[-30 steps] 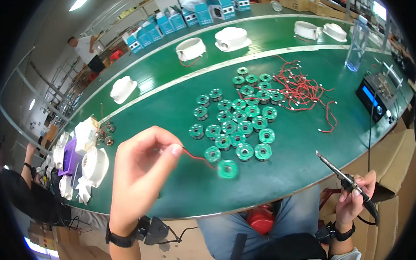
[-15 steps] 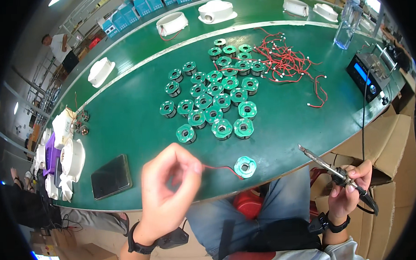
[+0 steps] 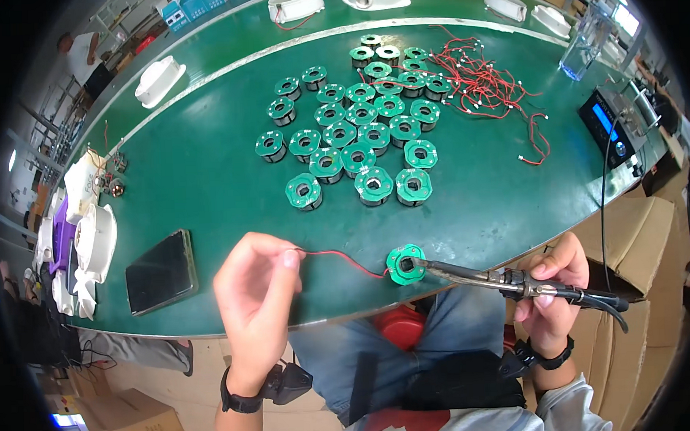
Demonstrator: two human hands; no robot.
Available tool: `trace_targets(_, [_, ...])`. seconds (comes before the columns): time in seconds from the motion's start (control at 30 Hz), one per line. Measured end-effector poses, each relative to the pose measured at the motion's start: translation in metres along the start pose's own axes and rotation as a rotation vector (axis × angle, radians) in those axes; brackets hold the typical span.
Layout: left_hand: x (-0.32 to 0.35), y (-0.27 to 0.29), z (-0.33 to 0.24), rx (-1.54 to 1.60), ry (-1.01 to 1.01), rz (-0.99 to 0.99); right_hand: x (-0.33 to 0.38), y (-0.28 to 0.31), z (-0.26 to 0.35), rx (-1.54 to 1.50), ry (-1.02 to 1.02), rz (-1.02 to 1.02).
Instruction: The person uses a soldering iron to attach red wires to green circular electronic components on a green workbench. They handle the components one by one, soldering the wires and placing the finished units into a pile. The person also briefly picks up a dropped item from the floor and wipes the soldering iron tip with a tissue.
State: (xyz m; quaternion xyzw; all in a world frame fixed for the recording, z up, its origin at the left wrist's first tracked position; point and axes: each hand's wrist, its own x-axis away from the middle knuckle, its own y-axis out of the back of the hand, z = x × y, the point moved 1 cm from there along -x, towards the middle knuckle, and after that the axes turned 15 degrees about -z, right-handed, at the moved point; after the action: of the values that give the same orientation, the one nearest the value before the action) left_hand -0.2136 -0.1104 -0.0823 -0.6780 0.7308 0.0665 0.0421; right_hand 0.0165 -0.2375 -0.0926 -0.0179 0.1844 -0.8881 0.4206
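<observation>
Green workbench [image 3: 199, 160] ahead: my left hand [image 3: 255, 298] pinches a red wire [image 3: 336, 252], my right hand [image 3: 548, 321] grips a soldering iron [image 3: 469, 275] over a circuit board [image 3: 394, 264].

Green table [image 3: 199, 167], white strip [image 3: 339, 32] along far side. Pale floor [image 3: 207, 365], red stool [image 3: 401, 329] below. Lit lamp [image 3: 12, 159] far left.

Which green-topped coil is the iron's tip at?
The lone front coil, set apart from the other coils, its red wire running to the left hand.
</observation>
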Motion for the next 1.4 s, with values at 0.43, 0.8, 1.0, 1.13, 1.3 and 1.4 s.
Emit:
trace_targets(0.43, [0.004, 0.000, 0.004, 0.072, -0.074, 0.029, 0.006, -0.010, -0.008, 0.031, 0.075, -0.034])
trace_targets(0.8, [0.000, -0.008, 0.002, 0.065, -0.093, -0.045, 0.005, -0.010, -0.010, 0.044, 0.064, -0.007])
trace_targets(1.0, [-0.001, -0.007, 0.003, 0.078, -0.094, -0.031, 0.005, -0.010, -0.010, 0.034, 0.070, -0.003])
trace_targets(1.13, [-0.001, -0.007, 0.003, 0.077, -0.093, -0.039, 0.005, -0.009, -0.010, 0.045, 0.072, 0.008])
trace_targets(1.3, [-0.001, -0.007, 0.003, 0.086, -0.093, -0.038, 0.005, -0.010, -0.010, 0.050, 0.058, 0.019])
trace_targets(1.4, [-0.002, -0.007, 0.003, 0.085, -0.092, -0.033, 0.005, -0.010, -0.011, 0.054, 0.061, 0.023])
